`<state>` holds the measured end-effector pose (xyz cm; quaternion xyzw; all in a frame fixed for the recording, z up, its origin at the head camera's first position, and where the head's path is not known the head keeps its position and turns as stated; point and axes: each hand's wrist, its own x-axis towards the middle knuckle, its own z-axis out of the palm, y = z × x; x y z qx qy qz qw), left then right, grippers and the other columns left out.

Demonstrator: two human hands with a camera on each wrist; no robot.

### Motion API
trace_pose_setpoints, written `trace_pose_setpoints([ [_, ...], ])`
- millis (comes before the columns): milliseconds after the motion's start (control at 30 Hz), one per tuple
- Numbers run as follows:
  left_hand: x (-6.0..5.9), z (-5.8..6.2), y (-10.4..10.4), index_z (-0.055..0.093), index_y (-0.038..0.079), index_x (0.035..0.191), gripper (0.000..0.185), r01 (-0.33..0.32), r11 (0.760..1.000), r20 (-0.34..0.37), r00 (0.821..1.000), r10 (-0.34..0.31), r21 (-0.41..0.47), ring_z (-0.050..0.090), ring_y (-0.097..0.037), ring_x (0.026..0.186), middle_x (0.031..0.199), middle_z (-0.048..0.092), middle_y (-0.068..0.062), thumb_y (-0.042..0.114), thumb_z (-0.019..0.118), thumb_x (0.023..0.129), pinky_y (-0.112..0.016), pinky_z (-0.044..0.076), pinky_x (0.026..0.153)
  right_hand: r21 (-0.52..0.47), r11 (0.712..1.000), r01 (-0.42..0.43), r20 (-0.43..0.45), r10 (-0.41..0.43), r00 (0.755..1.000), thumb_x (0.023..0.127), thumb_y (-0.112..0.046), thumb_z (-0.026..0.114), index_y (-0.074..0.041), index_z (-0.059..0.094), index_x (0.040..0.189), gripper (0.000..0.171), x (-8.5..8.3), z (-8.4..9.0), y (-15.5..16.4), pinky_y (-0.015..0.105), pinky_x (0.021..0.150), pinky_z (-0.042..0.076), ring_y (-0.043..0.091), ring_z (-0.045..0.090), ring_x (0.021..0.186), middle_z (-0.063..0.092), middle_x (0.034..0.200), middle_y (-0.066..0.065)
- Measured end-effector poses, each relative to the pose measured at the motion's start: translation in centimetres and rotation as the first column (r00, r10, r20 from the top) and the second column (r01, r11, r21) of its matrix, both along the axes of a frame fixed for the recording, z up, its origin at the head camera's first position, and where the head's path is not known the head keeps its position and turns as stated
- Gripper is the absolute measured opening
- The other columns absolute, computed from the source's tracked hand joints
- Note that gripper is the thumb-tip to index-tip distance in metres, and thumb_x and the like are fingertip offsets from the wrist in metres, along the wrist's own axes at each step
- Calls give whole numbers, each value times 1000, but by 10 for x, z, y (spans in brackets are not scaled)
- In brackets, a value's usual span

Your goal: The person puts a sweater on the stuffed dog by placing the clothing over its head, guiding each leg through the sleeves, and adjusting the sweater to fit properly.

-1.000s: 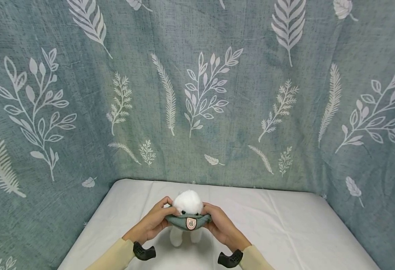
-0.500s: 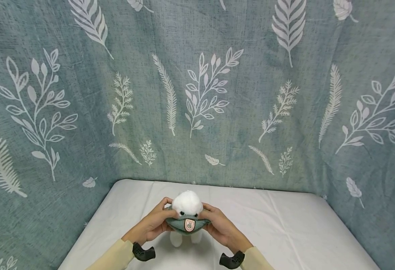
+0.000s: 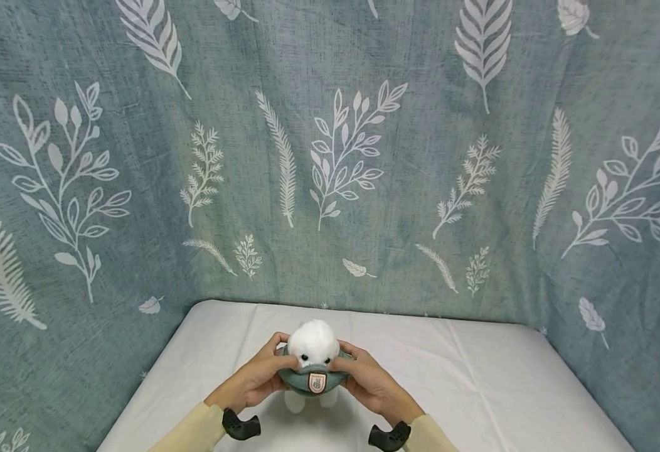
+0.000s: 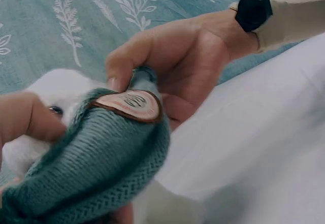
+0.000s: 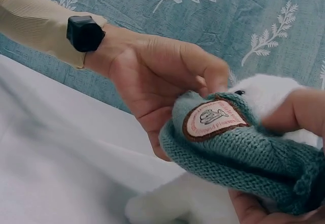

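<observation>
white plush toy (image 3: 313, 343) upright, face toward camera. left hand (image 3: 256, 374) and right hand (image 3: 366, 382) pinch green knit hat (image 3: 311, 378) around it. white bench (image 3: 477, 383), leaf-print curtain (image 3: 330, 157) behind.

My green knit garment (image 3: 309, 376) hides the white plush toy's (image 3: 313, 342) body; only its head and feet show beyond it.

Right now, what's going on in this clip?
A person holds a white plush toy upright on the white-covered table. Both hands, the left hand and the right hand, pinch a teal knitted garment with a sewn badge, stretched around the toy just below its face. The toy's head pokes out above the knit.
</observation>
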<state>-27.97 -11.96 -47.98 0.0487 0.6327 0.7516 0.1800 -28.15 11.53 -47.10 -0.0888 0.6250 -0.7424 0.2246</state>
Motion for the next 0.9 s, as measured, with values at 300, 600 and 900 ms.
trace_pose_setpoints([
  [300,2,3,3,33,8,131,65,16,1000,-10,1000,-16,-15,61,-35,108,144,39,-27,7,76,83,-46,56,80,-30,1000,-5,-2,5,1000,87,-2,71,4,25,159,86,3,0,-3,42,109,44,28,52,131,46,151,22],
  [600,5,2,8,30,7,134,76,-12,1000,-31,999,12,9,58,-36,112,141,42,-26,-10,69,71,-42,55,83,-5,999,45,-31,-45,998,78,13,67,5,26,158,90,7,0,-6,43,112,39,29,50,132,46,150,22],
  [900,-1,-1,2,36,8,134,73,21,1000,-59,998,-23,-22,60,-33,113,141,47,-20,-7,77,77,-43,55,84,107,994,8,-84,1,996,83,5,74,1,29,159,89,1,2,4,49,110,42,33,49,134,46,151,20],
])
